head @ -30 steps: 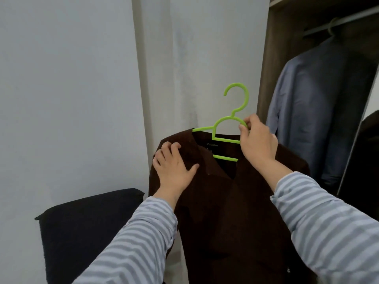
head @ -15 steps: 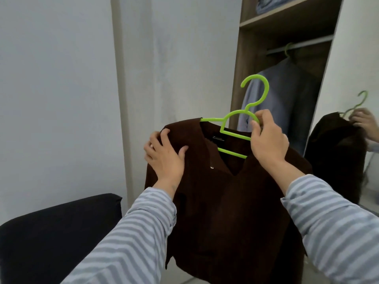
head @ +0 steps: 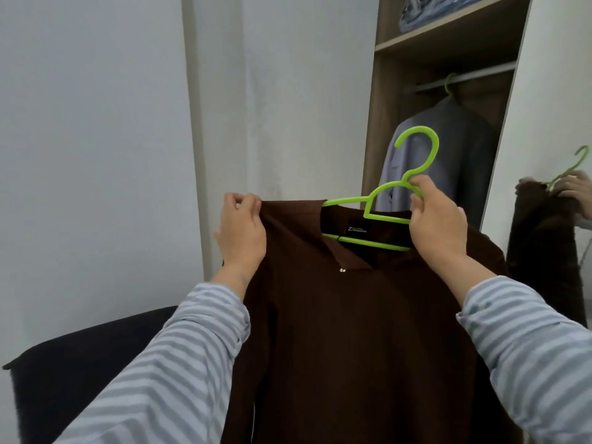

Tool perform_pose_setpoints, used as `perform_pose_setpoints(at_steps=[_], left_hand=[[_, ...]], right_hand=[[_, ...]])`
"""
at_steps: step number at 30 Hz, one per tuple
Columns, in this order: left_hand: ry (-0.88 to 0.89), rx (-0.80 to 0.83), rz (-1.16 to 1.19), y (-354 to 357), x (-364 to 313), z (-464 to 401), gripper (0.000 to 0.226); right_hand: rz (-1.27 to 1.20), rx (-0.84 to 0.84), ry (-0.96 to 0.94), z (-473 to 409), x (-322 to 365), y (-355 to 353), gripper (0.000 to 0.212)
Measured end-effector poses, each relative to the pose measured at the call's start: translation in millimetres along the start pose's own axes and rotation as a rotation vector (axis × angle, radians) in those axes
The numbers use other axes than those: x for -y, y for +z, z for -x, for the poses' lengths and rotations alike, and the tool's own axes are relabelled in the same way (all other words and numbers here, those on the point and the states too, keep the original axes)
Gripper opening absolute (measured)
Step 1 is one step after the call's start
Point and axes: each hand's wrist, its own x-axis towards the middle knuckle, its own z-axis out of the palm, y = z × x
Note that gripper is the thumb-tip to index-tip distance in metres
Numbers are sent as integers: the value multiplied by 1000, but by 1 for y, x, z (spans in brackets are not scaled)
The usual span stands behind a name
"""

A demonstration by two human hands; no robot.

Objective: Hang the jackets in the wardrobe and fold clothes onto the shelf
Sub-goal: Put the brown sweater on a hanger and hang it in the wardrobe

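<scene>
R hand (head: 437, 224): fingers (head: 427, 189) curled round the neck of the bright green plastic hanger (head: 389, 200), just under its hook, grasping it. L hand (head: 242, 230): fingers pinching the shoulder edge of the dark brown collared jacket (head: 352, 331), pulling the cloth out to the side. Both arms in grey-and-white striped sleeves (head: 179, 363).

Jacket is on the hanger, held up in the air in front of the person, collar open, small label visible inside the neck, lower hanger bar crossing the neckline. Hook points up, free, not on anything.

Behind, at right: open wood wardrobe (head: 381, 129) w/ a metal rail (head: 480, 79) under its upper shelf (head: 448, 28). A grey-blue shirt (head: 455, 149) hangs from the rail on another green hanger. Folded bluish clothes (head: 419, 12) lie on the shelf near its left end. Held jacket is in front of and below the rail, well apart from it.

Far right: mirrored door panel (head: 551, 107) shows a reflection of jacket, hanger and hand. Lower left: dark upholstered chair (head: 80, 379) against the plain white wall (head: 89, 139).
</scene>
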Motion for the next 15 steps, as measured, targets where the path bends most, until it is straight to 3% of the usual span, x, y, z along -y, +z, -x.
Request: perform_pose_setpoints(at_steps=[5, 10, 12, 15], left_hand=[[-171, 266, -33, -8, 8, -26, 28], [-220, 429, -26, 3, 9, -21, 31], [-170, 457, -57, 8, 6, -14, 34], [42, 452, -152, 22, -15, 9, 40]], right_hand=[[-88, 148, -109, 0, 1, 8, 33], [-108, 256, -138, 0, 5, 9, 37], [-44, 262, -116, 2, 5, 10, 34], [99, 261, -122, 10, 2, 17, 32]])
